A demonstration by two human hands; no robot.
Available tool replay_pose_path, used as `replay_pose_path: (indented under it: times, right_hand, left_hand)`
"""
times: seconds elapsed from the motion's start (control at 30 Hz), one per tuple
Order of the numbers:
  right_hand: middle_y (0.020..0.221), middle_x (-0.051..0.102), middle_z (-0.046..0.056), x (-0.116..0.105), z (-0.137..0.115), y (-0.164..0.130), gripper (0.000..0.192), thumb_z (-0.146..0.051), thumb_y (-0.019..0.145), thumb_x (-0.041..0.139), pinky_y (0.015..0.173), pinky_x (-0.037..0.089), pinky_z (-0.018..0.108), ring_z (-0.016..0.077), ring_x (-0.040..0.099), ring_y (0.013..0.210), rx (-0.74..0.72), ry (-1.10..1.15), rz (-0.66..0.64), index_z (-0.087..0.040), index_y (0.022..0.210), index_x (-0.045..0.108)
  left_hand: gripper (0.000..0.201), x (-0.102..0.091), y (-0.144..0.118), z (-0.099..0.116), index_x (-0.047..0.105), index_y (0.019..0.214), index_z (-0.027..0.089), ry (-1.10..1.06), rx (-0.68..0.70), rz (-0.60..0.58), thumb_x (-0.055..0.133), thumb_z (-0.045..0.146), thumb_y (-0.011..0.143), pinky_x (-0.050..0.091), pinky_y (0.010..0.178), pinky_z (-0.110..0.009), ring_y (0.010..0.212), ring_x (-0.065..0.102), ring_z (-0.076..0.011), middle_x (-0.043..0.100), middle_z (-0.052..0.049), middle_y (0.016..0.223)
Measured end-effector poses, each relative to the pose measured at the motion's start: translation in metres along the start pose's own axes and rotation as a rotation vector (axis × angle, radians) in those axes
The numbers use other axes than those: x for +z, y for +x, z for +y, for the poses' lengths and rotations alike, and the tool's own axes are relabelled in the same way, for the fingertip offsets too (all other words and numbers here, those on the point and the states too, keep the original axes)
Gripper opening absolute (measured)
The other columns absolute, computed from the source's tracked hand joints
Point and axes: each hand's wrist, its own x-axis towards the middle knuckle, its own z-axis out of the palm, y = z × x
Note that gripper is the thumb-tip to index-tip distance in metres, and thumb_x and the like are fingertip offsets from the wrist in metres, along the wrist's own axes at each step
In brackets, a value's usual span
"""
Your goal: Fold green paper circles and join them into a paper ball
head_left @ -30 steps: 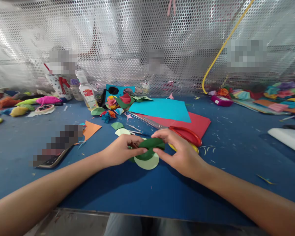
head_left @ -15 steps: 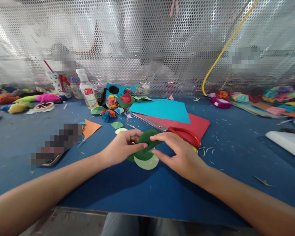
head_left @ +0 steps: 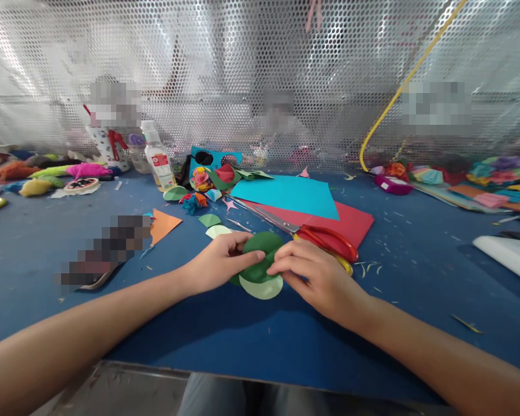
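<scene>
Both my hands are on one dark green paper circle [head_left: 260,254], pinched from either side. My left hand [head_left: 219,263] has the thumb on top of the circle's left edge with the fingers curled under and around it, so it's closed on the paper. My right hand [head_left: 314,277] is doing the same on the other edge, fingertips bunched narrow and gripping it. The circle sits right between the two hands, bent up a bit at the far side instead of lying flat. Directly under it, poking out on my side, is one pale green paper circle [head_left: 262,287] flat on the blue table [head_left: 242,335].

Both forearms come in low from the near corners and meet in the middle, wrists just above the table.

Just past my right hand there's one pair of scissors with red handles [head_left: 325,240], blades pointing away to the left. They lie partly on one red sheet [head_left: 355,222], and one turquoise sheet [head_left: 288,195] overlaps that further out. Just beyond my left hand are two more small green cutouts [head_left: 214,226], and further left one orange paper piece [head_left: 164,224]. Way out past my left hand stands one clear bottle with a red label [head_left: 158,159], with a few little paper flowers [head_left: 199,180] beside it.
</scene>
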Motion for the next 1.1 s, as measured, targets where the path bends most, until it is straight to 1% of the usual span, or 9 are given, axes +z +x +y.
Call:
replay_pose_path:
  times: [0.17,0.33,0.43,0.53,0.6,0.7,0.9,1.0,1.1]
  right_hand:
    - [0.087,0.058,0.003,-0.0009,-0.0017,-0.0015,0.020,-0.005,0.083,0.045,0.077,0.042,0.030,0.0136,0.052,0.086,-0.102,0.044,-0.014,-0.020,0.085,0.057]
    - [0.084,0.056,0.003,-0.0030,-0.0032,0.0003,0.018,-0.004,0.078,0.049,0.076,0.043,0.030,0.0145,0.051,0.083,-0.001,-0.020,-0.002,-0.020,0.082,0.056]
    - [0.090,0.054,0.004,-0.0031,-0.0039,0.0001,0.020,-0.008,0.075,0.055,0.078,0.043,0.033,0.0170,0.050,0.088,0.011,-0.053,-0.025,-0.023,0.088,0.059]
    - [0.092,0.052,0.004,-0.0028,-0.0044,-0.0002,0.009,-0.019,0.076,0.060,0.080,0.043,0.035,0.0175,0.051,0.088,0.025,-0.032,0.014,-0.024,0.083,0.062]
    - [0.092,0.052,0.004,-0.0026,-0.0044,0.0005,0.003,-0.023,0.076,0.062,0.081,0.043,0.034,0.0174,0.051,0.089,0.080,0.006,0.071,-0.023,0.078,0.062]
    - [0.094,0.053,0.004,-0.0014,-0.0034,0.0025,0.005,-0.024,0.077,0.060,0.082,0.044,0.032,0.0171,0.054,0.091,0.201,0.096,0.147,-0.021,0.073,0.059]
    - [0.101,0.055,0.006,0.0033,-0.0002,0.0028,0.009,-0.025,0.080,0.055,0.069,0.050,0.026,0.0160,0.057,0.090,0.346,0.316,0.192,-0.019,0.073,0.051]
    - [0.103,0.054,0.006,0.0032,-0.0005,0.0017,0.010,-0.024,0.078,0.057,0.077,0.049,0.031,0.0183,0.056,0.096,0.322,0.283,0.183,-0.019,0.071,0.053]
    - [0.101,0.055,0.005,0.0016,-0.0026,0.0020,0.006,-0.022,0.077,0.060,0.086,0.045,0.035,0.0192,0.053,0.101,0.234,0.217,0.175,-0.020,0.072,0.057]
  left_hand:
    - [0.037,-0.0011,0.0001,0.0004,0.055,0.106,0.015,-0.104,-0.056,-0.024,0.065,0.023,0.071,0.048,0.065,-0.024,0.070,0.061,-0.0129,0.064,-0.002,0.081]
    - [0.038,0.0002,0.0010,0.0013,0.055,0.105,0.014,-0.223,-0.066,0.018,0.067,0.017,0.069,0.050,0.068,-0.023,0.070,0.063,-0.0111,0.067,-0.003,0.083]
    - [0.035,0.0008,0.0008,0.0014,0.057,0.102,0.014,-0.191,-0.054,0.039,0.067,0.018,0.069,0.050,0.066,-0.021,0.069,0.063,-0.0104,0.068,-0.003,0.082]
    - [0.031,0.0005,0.0004,0.0010,0.060,0.097,0.014,-0.139,-0.021,0.077,0.068,0.021,0.068,0.050,0.062,-0.021,0.066,0.062,-0.0111,0.068,-0.002,0.079]
    - [0.026,0.0004,0.0000,0.0012,0.061,0.092,0.013,-0.109,-0.001,0.091,0.067,0.022,0.068,0.049,0.061,-0.021,0.065,0.062,-0.0112,0.068,-0.001,0.076]
    - [0.018,0.0012,-0.0009,0.0033,0.061,0.085,0.012,-0.054,0.008,0.081,0.062,0.027,0.074,0.047,0.059,-0.021,0.063,0.060,-0.0110,0.066,-0.001,0.072]
    - [0.024,0.0038,-0.0028,0.0092,0.059,0.086,0.013,-0.052,0.034,0.022,0.065,0.031,0.071,0.043,0.063,-0.021,0.069,0.057,-0.0119,0.062,-0.002,0.077]
    - [0.025,0.0038,-0.0020,0.0075,0.059,0.085,0.013,-0.065,0.006,0.036,0.062,0.034,0.073,0.043,0.059,-0.022,0.064,0.057,-0.0115,0.061,-0.001,0.071]
    - [0.026,0.0026,-0.0003,0.0030,0.058,0.083,0.012,-0.053,-0.057,0.056,0.062,0.036,0.073,0.040,0.052,-0.020,0.054,0.053,-0.0095,0.057,0.001,0.061]
